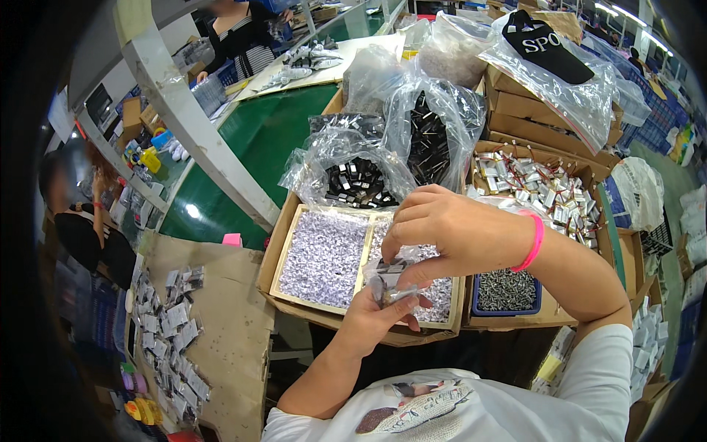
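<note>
Both of my hands are together over the trays in front of me, working on a small clear plastic bag (pixel 390 286) with grey and dark contents I cannot make out. My left hand (pixel 370 318) grips the bag from below, fingers wrapped round its lower part. From above, my right hand (pixel 449 228) closes at the bag's upper end, thumb and curled fingers against it. Beneath them lies a wooden-framed tray (pixel 366 250) of tiny whitish-purple pieces in two compartments. A blue bin (pixel 507 308) of small metal screws sits just right of the tray.
Bags of black parts (pixel 361 183) stand behind the tray. To the right is a carton of silver battery cells with wires (pixel 541 188). Filled small bags (pixel 173 324) lie on the left cardboard-covered table (pixel 228 324). A white post (pixel 191 121) rises beside the green belt (pixel 269 140). Two people are at left.
</note>
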The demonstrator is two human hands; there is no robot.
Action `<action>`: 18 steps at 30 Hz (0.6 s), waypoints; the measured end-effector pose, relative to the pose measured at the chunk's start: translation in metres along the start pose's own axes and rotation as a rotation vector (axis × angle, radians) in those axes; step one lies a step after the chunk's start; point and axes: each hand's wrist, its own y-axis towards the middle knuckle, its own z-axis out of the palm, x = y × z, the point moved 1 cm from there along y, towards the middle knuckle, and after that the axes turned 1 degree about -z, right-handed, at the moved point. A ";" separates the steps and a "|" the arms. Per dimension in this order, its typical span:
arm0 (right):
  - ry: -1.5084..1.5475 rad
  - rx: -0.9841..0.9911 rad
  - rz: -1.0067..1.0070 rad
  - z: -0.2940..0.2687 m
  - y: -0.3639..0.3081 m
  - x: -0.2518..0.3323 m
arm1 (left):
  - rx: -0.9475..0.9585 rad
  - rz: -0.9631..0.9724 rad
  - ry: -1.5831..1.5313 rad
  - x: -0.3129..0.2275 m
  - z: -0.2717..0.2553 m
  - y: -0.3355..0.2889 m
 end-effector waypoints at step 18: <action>0.177 0.210 0.031 0.030 0.022 -0.006 | 0.040 -0.057 -0.050 0.004 -0.009 -0.004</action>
